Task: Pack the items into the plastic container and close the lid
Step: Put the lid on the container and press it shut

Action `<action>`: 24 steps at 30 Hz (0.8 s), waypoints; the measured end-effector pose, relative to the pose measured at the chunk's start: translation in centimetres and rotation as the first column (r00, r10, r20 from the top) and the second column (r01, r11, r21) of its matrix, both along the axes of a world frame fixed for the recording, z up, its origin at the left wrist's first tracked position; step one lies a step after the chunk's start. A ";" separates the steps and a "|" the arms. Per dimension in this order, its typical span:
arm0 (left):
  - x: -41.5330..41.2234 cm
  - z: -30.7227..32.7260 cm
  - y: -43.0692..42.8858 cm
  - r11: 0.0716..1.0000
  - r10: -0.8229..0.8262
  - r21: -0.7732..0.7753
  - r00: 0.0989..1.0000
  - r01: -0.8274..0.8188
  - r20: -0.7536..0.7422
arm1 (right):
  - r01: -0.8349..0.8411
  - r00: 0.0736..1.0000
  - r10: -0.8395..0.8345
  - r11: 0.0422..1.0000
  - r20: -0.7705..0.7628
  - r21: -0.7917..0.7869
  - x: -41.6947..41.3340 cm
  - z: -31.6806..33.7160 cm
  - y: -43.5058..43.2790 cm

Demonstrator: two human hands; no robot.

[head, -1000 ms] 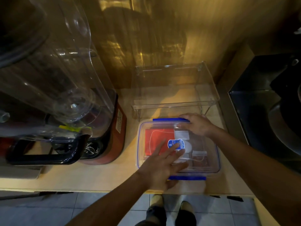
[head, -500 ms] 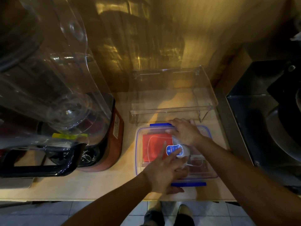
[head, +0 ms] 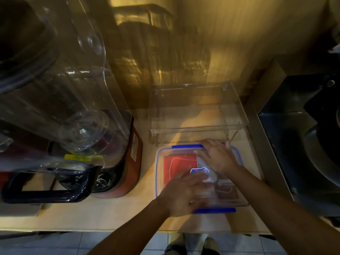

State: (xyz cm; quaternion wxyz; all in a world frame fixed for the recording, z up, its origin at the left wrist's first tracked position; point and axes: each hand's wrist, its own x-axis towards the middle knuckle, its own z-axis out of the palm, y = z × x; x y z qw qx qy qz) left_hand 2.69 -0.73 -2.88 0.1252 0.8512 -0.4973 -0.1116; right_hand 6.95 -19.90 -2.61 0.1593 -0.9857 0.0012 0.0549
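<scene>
From the head view: one clear plastic container (head: 199,178) on the pale wooden counter (head: 110,214), rectangular with rounded corners, its see-through lid (head: 161,173) trimmed in blue. Two blue clips: one (head: 187,146) just beyond my right hand (head: 218,157), one (head: 219,210) at the near edge beside my left hand (head: 185,194). Both my hands lie flat on the lid, fingers spread, gripping nothing. Under them, inside, I count one flat red packet (head: 176,166), one white rounded item with a blue label (head: 199,171), and something dark (head: 227,190) toward my right wrist, too dim to name. Past my right hand stands one clear acrylic riser (head: 198,111) on thin legs. Left of my left hand, one red-based blender (head: 117,162) with a glossy transparent cover.
</scene>
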 end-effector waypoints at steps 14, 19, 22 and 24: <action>0.0 -1.3 3.9 0.283 0.638 0.018 0.174 -0.959 -0.750 | 0.565 0.808 -0.531 0.578 -0.254 0.589 -9.5 0.8 -3.0; 0.1 -0.5 5.1 0.292 0.606 0.025 0.165 -0.956 -0.778 | 0.598 0.788 -0.526 0.536 -0.319 0.596 -9.1 0.9 -3.6; 0.6 0.5 5.7 0.282 0.632 0.044 0.150 -0.959 -0.761 | 0.620 0.779 -0.504 0.528 -0.374 0.580 -8.7 1.7 -4.3; 0.9 1.6 6.1 0.271 0.619 0.037 0.145 -0.962 -0.772 | 0.619 0.783 -0.479 0.541 -0.397 0.569 -8.4 2.9 -4.6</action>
